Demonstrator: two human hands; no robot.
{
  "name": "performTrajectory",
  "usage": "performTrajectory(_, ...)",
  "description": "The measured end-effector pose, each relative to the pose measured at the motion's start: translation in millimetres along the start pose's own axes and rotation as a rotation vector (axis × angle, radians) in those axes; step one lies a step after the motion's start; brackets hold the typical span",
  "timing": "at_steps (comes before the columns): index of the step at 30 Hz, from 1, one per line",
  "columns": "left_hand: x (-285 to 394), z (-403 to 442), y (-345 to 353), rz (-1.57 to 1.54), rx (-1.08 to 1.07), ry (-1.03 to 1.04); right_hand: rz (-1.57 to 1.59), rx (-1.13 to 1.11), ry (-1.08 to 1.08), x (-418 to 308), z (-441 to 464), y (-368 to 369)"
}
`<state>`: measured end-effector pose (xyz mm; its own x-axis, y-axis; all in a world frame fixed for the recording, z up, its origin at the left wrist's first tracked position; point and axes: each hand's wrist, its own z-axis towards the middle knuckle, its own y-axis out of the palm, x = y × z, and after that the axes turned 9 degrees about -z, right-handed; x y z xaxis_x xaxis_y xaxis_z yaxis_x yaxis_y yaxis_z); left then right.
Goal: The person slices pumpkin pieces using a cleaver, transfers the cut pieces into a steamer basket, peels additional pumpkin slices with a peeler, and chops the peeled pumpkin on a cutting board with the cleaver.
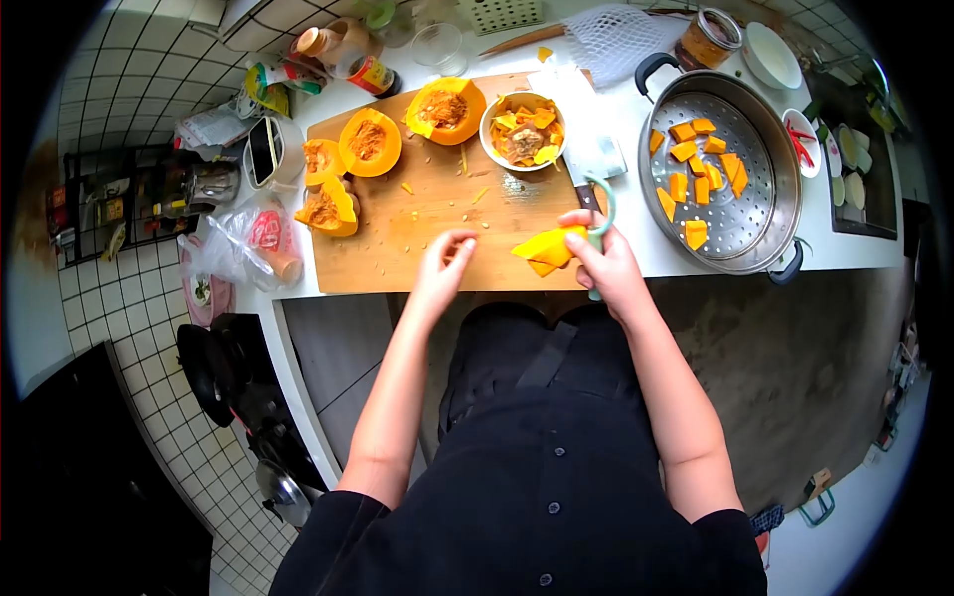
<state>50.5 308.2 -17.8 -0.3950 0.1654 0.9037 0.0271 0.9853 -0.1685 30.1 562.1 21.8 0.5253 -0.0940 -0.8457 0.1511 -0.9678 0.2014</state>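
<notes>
My right hand point(608, 263) grips a mint-green peeler point(606, 204), its curved end pointing up from the fingers. The same hand pinches a piece of pumpkin point(547, 250) over the front of the wooden cutting board point(427, 228). To the left, my left hand point(444, 268) hovers at the board's front edge, fingers loosely curled, with nothing visible in them. Behind the hands stands a bowl point(524, 132) of pumpkin peels and pulp. Cut pumpkin pieces with seeds, among them a pumpkin half point(370, 142), lie at the board's back left.
A steamer pot point(780, 189) with pumpkin chunks point(703, 189) stands at right. The knife point(594, 164) lies on the board's right side, its handle beside my right hand. A plastic bag point(253, 243) and a phone in a container point(266, 154) are at left, a jar point(708, 40) behind.
</notes>
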Motion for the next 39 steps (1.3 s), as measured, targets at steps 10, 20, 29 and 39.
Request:
performTrajectory(10, -11.2, -26.8, 3.4, -0.675, 0.058, -0.262, -0.408, -0.159, -0.086, 27.1, 48.2, 63.8)
performTrajectory(20, -14.6, -43.8, -40.4, 0.524, 0.514, 0.465, -1.36, 0.198, -0.564, 56.0, 93.3, 48.4)
performTrajectory(29, 3.3, -67.4, -58.1, 0.563, 0.414, 0.727, -1.415, 0.329, -0.667, 48.2, 80.6, 18.5)
performTrajectory(39, 14.8, -73.2, -84.1, 0.51, 0.293, 0.865, -1.336, 0.52, -0.286, 58.5, 72.1, -45.9)
